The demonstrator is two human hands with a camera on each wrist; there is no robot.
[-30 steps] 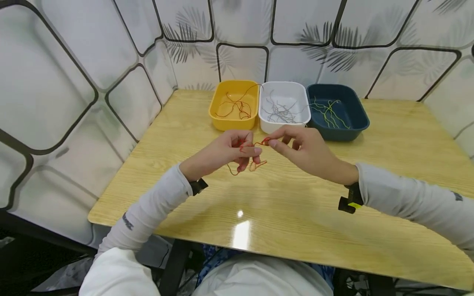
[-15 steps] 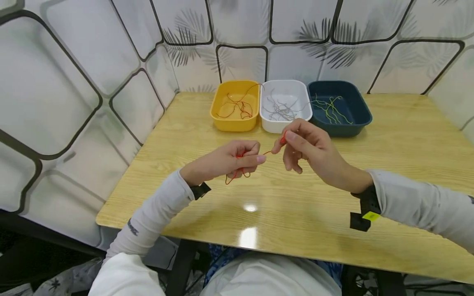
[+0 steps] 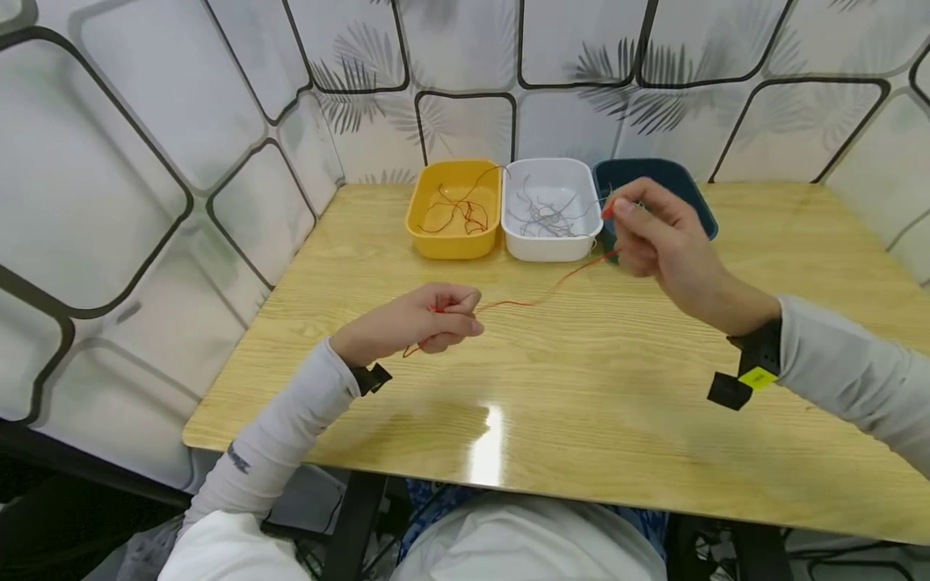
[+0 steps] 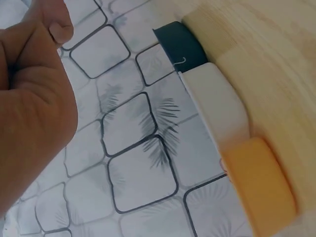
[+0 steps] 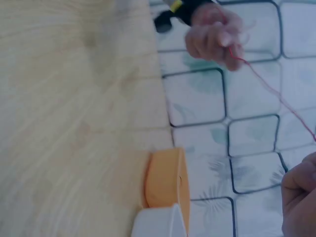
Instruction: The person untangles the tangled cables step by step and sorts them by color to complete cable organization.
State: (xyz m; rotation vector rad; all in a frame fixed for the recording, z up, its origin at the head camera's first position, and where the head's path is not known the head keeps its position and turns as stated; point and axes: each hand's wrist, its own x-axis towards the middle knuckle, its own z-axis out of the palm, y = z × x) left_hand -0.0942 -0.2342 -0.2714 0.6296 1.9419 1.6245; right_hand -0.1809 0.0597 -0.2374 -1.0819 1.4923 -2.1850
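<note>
A thin red string (image 3: 538, 303) stretches between both hands above the table. The left hand (image 3: 414, 321) grips one part of it in curled fingers, and a loose loop hangs below the palm. Higher and to the right, the right hand (image 3: 668, 234) pinches the other part between thumb and forefinger, in front of the dark blue bin (image 3: 643, 171). In the right wrist view the string (image 5: 276, 94) runs from the left hand (image 5: 215, 39) down toward the right hand (image 5: 301, 197). The left wrist view shows only the left hand's side (image 4: 39, 98); its grip is hidden.
A yellow bin (image 3: 454, 247) with orange-red strings and a white bin (image 3: 548, 248) with pale grey strings stand beside the dark blue one at the table's back. The right hand covers much of the blue bin. Patterned curtain (image 3: 465, 121) encloses the back and left.
The hands have drawn apart: the right hand moved right and up, the left slightly left and down. A longer stretch of red string now shows between them.
</note>
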